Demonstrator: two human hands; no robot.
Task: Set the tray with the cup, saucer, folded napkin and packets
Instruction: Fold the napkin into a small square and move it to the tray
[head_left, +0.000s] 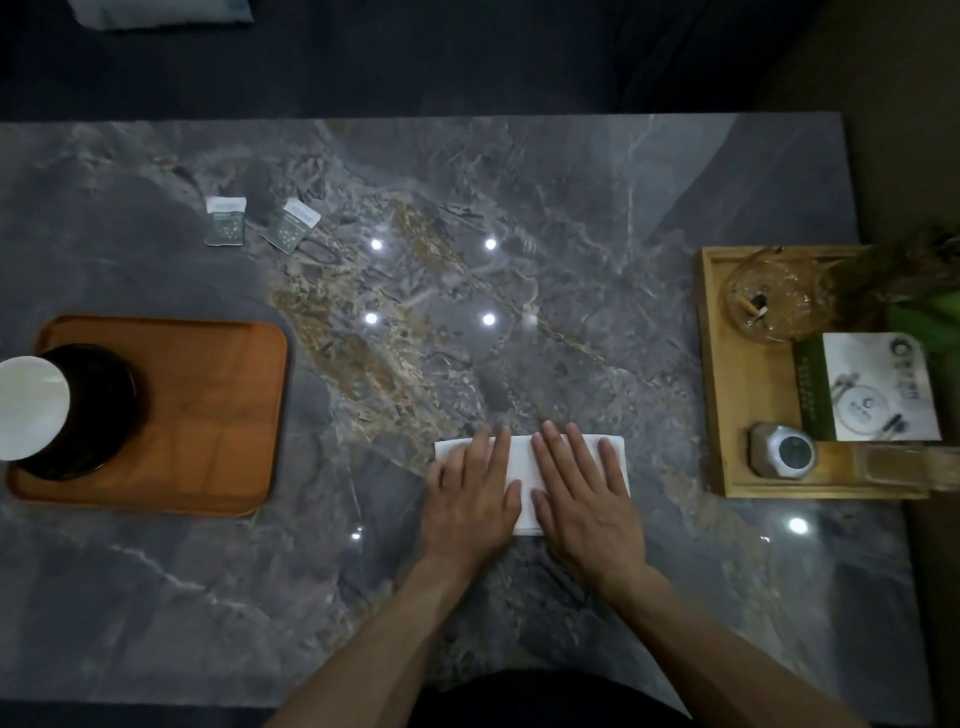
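A white napkin lies folded into a strip on the grey marble table, near the front middle. My left hand and my right hand both press flat on it, fingers spread, side by side. An orange-brown wooden tray sits at the left; a dark saucer rests on its left part with a white cup on it. Two small grey-and-white packets lie on the table beyond the tray.
A light wooden tray at the right edge holds a glass ashtray, a green-and-white box, a small metal-topped jar and a plant. Ceiling lights glint on the marble. A dark sofa lies beyond the table.
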